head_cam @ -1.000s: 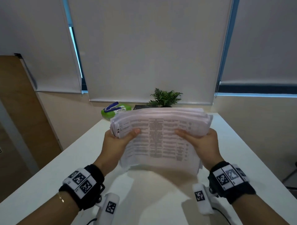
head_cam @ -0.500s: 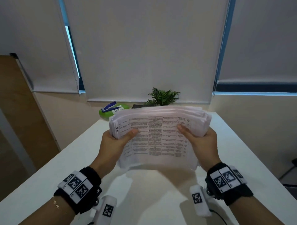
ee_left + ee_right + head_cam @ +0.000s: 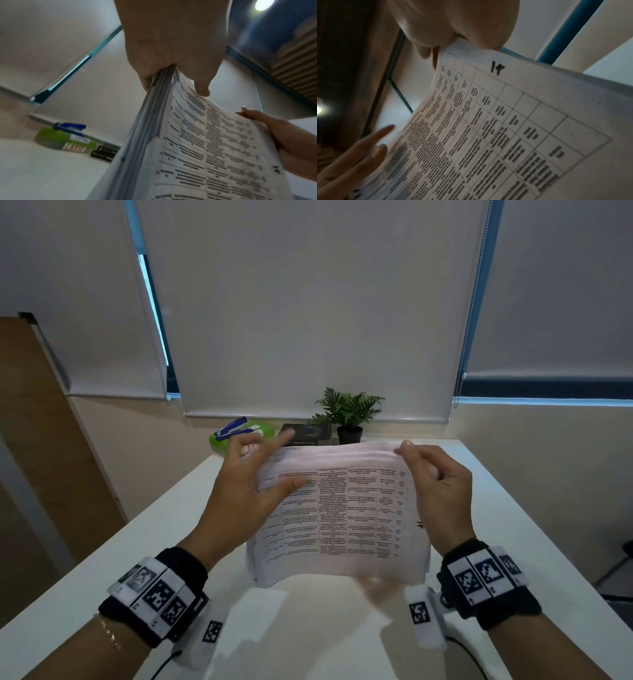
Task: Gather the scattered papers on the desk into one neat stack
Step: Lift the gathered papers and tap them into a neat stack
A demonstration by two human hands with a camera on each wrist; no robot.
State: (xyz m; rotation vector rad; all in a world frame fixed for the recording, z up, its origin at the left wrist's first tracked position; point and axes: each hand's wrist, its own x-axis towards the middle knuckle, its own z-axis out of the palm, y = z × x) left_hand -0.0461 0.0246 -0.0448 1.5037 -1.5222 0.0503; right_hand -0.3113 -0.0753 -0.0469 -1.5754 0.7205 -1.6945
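Note:
A thick stack of printed papers [image 3: 342, 508] stands nearly upright over the white desk [image 3: 308, 642], its lower edge at or just above the surface. My left hand [image 3: 274, 463] holds the stack's left side, thumb on the front sheet and fingers stretched behind the top edge. My right hand [image 3: 424, 474] pinches the top right corner with curled fingers. In the left wrist view the papers' edge [image 3: 154, 121] runs into my left hand [image 3: 171, 47]. The right wrist view shows the front sheet [image 3: 505, 135] marked "14" under my right hand [image 3: 453, 27].
At the desk's far edge sit a green pack with a blue stapler on it [image 3: 239, 434], a black box [image 3: 306, 434] and a small potted plant [image 3: 349, 412]. Closed blinds hang behind. The desk's side edges run close on both sides.
The stack has come down and stands more upright. Both hands have slid up from its sides toward the top corners, and the left fingers have spread.

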